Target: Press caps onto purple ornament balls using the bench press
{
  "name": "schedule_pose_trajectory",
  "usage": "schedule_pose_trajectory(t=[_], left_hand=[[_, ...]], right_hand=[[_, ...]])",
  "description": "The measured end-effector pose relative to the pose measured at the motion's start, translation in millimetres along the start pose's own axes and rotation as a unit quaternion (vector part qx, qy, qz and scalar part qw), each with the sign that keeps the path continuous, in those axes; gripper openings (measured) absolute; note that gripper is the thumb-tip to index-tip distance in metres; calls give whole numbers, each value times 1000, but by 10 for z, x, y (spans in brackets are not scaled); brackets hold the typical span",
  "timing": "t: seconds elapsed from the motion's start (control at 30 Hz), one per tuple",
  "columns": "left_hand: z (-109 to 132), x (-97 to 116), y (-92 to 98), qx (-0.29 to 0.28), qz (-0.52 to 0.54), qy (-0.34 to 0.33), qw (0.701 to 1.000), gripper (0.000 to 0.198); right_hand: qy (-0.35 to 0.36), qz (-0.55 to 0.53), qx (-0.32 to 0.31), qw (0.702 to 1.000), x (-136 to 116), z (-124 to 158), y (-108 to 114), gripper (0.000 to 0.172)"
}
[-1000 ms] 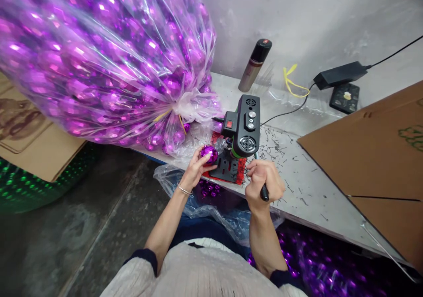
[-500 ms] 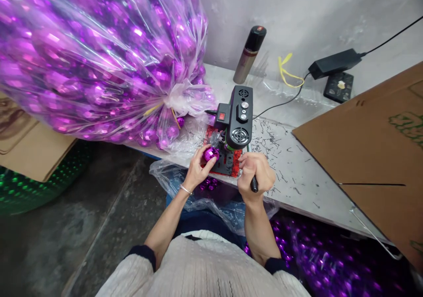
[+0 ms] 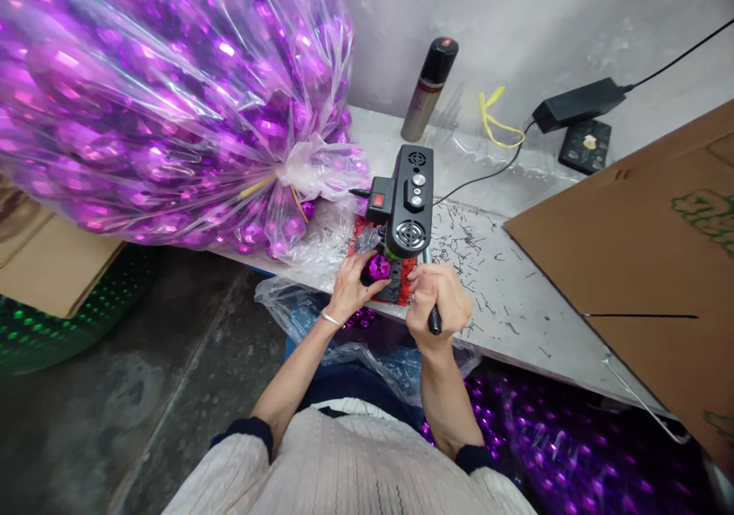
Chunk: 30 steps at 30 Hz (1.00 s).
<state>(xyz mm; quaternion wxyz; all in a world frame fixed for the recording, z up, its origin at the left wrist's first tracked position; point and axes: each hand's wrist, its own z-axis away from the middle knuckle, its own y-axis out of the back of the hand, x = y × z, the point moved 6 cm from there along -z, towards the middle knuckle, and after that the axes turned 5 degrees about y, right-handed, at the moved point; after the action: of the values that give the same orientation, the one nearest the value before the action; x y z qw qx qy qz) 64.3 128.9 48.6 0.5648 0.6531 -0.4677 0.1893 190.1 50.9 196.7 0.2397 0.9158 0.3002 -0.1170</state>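
My left hand point(image 3: 356, 282) curls thumb and fingers round a shiny purple faceted ball point(image 3: 379, 267), close to the lower end of a black bench drill press point(image 3: 409, 202). The ball is over the machine's dark base plate point(image 3: 391, 292), which has red material along its sides. What part of the drill meets the ball is hidden under its black housing. My right hand point(image 3: 440, 301) is wrapped around the black-tipped lever handle point(image 3: 434, 320) at the machine's right.
A big clear bag of purple balls point(image 3: 172, 118) fills the left. Behind the machine stand a spray can point(image 3: 429, 87) and a yellow tie point(image 3: 494, 121). Dark shavings litter the bench point(image 3: 516, 301). A cardboard box point(image 3: 642, 270) leans in at right; a power adapter point(image 3: 580, 105) lies behind.
My left hand has moved the purple ball to the right, nearer the underside of the drill housing. My right hand keeps its grip on the lever handle. The view has shifted slightly.
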Motion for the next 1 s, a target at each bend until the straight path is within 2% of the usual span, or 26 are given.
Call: schedule_pose_trajectory(t=[0.3, 0.53, 0.67, 0.83, 1.0], left_hand=[[-31, -34, -102, -22, -23, -16, 999, 68], [0, -87, -175, 37, -45, -2, 998, 70], [36, -94, -184, 40, -45, -16, 998, 70], [36, -107, -182, 41, -46, -18, 998, 69], [43, -113, -199, 39, -46, -23, 998, 70]], right_hand=[[-2, -3, 1, 1000, 1, 11, -4, 23], [10, 5, 6, 1000, -30, 4, 9, 24], [9, 3, 6, 1000, 28, 144, -39, 23], [43, -17, 42, 998, 152, 417, -145, 23], [37, -29, 72, 996, 231, 543, -204, 24]])
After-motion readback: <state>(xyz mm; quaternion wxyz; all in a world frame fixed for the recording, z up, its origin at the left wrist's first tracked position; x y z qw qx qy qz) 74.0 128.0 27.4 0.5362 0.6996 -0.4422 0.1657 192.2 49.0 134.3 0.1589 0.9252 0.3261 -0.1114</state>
